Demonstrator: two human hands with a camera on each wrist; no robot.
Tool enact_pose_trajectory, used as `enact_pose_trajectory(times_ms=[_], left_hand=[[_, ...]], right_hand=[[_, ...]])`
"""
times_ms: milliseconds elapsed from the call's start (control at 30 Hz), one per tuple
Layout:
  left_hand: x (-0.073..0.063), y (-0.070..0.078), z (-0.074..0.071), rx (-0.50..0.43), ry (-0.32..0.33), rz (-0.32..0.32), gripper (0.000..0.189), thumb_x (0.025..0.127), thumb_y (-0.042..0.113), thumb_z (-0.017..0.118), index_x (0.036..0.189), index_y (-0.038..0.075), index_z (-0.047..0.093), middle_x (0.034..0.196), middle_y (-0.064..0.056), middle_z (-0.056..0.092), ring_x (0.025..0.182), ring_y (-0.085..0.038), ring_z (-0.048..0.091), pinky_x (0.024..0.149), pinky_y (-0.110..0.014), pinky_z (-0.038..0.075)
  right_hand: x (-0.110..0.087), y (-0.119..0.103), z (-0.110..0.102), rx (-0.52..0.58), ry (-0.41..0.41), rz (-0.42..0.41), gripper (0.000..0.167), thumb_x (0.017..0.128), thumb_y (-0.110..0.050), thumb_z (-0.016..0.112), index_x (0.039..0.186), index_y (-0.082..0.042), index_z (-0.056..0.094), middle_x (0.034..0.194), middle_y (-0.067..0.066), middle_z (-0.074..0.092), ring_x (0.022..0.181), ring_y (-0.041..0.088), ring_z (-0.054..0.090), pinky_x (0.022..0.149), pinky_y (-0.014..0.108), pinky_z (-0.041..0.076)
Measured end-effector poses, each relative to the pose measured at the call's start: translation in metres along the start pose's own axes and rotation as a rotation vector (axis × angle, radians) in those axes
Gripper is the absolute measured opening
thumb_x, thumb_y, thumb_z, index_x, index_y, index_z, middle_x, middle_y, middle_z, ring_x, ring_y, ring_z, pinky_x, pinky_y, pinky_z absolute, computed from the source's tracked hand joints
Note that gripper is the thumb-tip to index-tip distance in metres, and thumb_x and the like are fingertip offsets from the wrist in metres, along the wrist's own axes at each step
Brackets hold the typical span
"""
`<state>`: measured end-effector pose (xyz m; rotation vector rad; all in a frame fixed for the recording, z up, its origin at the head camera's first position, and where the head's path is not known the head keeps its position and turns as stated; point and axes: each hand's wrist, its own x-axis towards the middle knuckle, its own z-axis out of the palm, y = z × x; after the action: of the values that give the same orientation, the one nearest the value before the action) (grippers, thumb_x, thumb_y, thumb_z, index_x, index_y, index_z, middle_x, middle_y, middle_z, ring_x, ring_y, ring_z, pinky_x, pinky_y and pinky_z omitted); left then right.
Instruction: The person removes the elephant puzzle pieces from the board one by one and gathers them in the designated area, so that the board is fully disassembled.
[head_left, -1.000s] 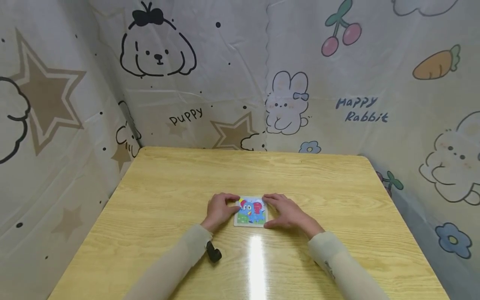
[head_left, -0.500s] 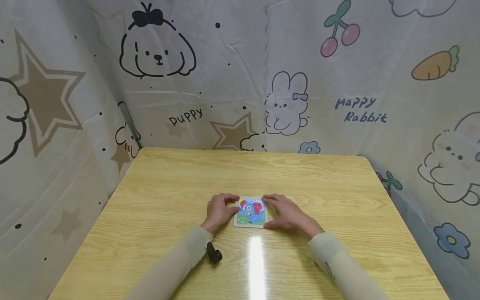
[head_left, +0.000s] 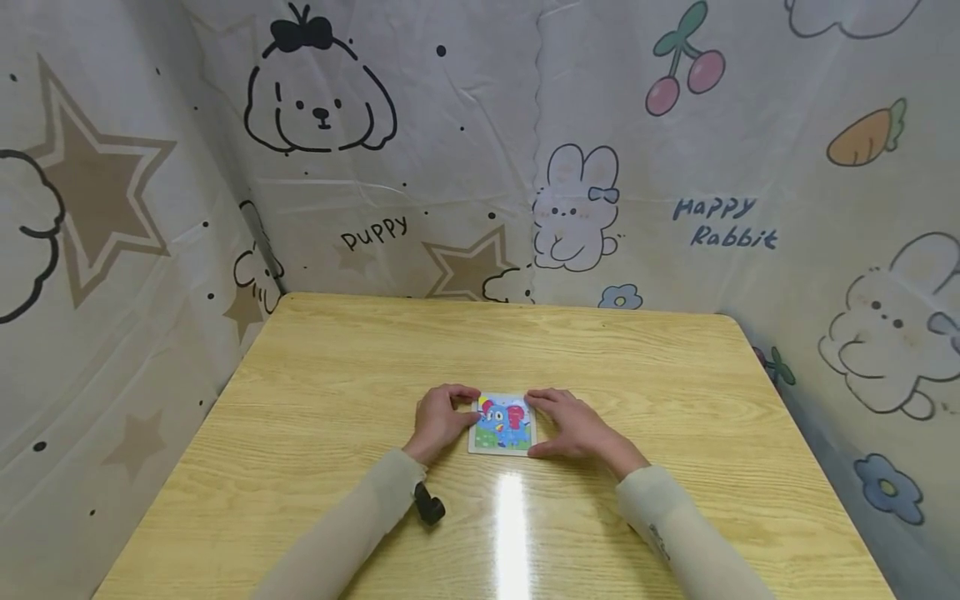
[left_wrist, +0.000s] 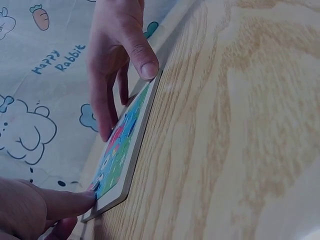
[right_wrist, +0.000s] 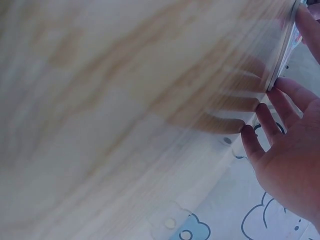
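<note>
A small square jigsaw puzzle [head_left: 504, 427] with a blue elephant picture and a pale frame lies flat on the wooden table, ahead of me. My left hand [head_left: 435, 421] is at its left side, thumb on the frame's edge and index finger at the far left corner. On the opposite side, my right hand [head_left: 579, 428] spans the edge, thumb at the near corner and fingers at the far one. In the left wrist view the puzzle [left_wrist: 120, 150] shows edge-on between both hands. Spread fingertips of the right hand [right_wrist: 295, 155] touch the tabletop in the right wrist view.
The light wood table [head_left: 337, 350] reaches back to a hanging curtain [head_left: 450, 150] printed with cartoon animals. A small black object [head_left: 429, 505] sits at the left sleeve's cuff. Glare [head_left: 513, 533] streaks the table in front of the puzzle.
Both hands and the puzzle stay in place. The head view has shifted very slightly, and the curtain at the right has moved a little.
</note>
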<state>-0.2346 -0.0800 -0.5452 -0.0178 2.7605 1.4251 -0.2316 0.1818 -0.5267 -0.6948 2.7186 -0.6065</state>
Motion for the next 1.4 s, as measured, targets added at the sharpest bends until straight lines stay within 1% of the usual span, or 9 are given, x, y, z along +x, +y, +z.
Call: enact_pose_trajectory(times_ms=[133,333,433,533,700,867,967,1067,1400], left_hand=[[0.001,-0.001,0.000,-0.010,-0.014,0.013,0.028,0.083,0.014,0.088,0.108,0.020,0.081,0.104,0.002,0.075,0.091,-0.018,0.057,0.084,-0.036,0.046],[0.002,0.002,-0.001,-0.004,-0.069,0.072,0.021,0.086,0.013,0.085,0.106,0.015,0.079,0.100,-0.002,0.070,0.084,-0.016,0.054,0.076,-0.031,0.045],[0.003,0.004,-0.001,-0.005,-0.090,0.089,0.023,0.088,0.012,0.084,0.110,0.013,0.078,0.099,-0.002,0.069,0.079,-0.015,0.053,0.071,-0.028,0.043],[0.004,0.004,0.000,-0.014,-0.087,0.098,0.027,0.088,0.010,0.083,0.114,0.012,0.076,0.100,-0.003,0.070,0.077,-0.014,0.052,0.070,-0.027,0.043],[0.006,0.001,0.000,-0.028,-0.087,0.111,0.029,0.087,0.009,0.084,0.115,0.011,0.076,0.104,-0.003,0.072,0.080,-0.015,0.054,0.072,-0.028,0.044],[0.009,0.001,-0.001,-0.054,-0.113,0.151,0.028,0.089,0.006,0.081,0.116,0.008,0.075,0.106,-0.007,0.073,0.089,-0.016,0.061,0.082,-0.033,0.053],[0.011,0.001,-0.002,-0.061,-0.133,0.177,0.026,0.090,0.004,0.079,0.116,0.006,0.075,0.107,-0.008,0.072,0.094,-0.018,0.064,0.087,-0.036,0.055],[0.012,0.000,-0.003,-0.055,-0.147,0.187,0.026,0.091,0.003,0.079,0.116,0.006,0.074,0.108,-0.008,0.071,0.095,-0.018,0.064,0.088,-0.037,0.056],[0.015,-0.001,-0.006,-0.042,-0.183,0.179,0.026,0.093,0.005,0.076,0.119,0.011,0.074,0.113,-0.005,0.069,0.095,-0.015,0.064,0.087,-0.033,0.058]], right_hand=[[0.000,0.001,0.000,-0.007,0.002,-0.002,0.093,0.083,-0.051,0.085,0.158,-0.014,0.045,0.165,0.005,0.040,0.152,0.035,0.034,0.121,0.061,0.029],[0.000,0.000,0.000,0.006,-0.008,0.012,0.092,0.083,-0.050,0.085,0.158,-0.015,0.045,0.165,0.005,0.039,0.153,0.035,0.032,0.122,0.061,0.028],[0.000,0.000,-0.001,0.013,-0.005,0.010,0.092,0.083,-0.050,0.085,0.158,-0.015,0.045,0.165,0.006,0.040,0.153,0.036,0.032,0.121,0.062,0.028],[0.000,0.000,0.000,0.017,-0.004,0.015,0.092,0.083,-0.051,0.085,0.158,-0.015,0.045,0.165,0.005,0.039,0.153,0.035,0.032,0.121,0.062,0.028],[0.001,0.000,0.000,0.011,-0.001,0.013,0.092,0.082,-0.051,0.085,0.158,-0.015,0.045,0.165,0.005,0.040,0.152,0.035,0.033,0.121,0.062,0.029],[0.001,0.000,0.000,0.009,0.002,0.010,0.092,0.082,-0.051,0.085,0.157,-0.015,0.045,0.164,0.004,0.040,0.152,0.035,0.034,0.121,0.061,0.029],[0.001,0.000,0.000,0.011,0.000,0.013,0.092,0.082,-0.051,0.085,0.158,-0.015,0.045,0.165,0.004,0.040,0.152,0.035,0.034,0.121,0.061,0.029],[0.001,0.000,-0.001,0.014,-0.005,0.013,0.092,0.083,-0.051,0.085,0.158,-0.015,0.045,0.165,0.004,0.039,0.152,0.035,0.033,0.121,0.062,0.029],[0.000,-0.001,-0.001,0.003,-0.009,0.013,0.093,0.082,-0.051,0.085,0.158,-0.016,0.045,0.165,0.004,0.039,0.152,0.035,0.034,0.121,0.061,0.029]])
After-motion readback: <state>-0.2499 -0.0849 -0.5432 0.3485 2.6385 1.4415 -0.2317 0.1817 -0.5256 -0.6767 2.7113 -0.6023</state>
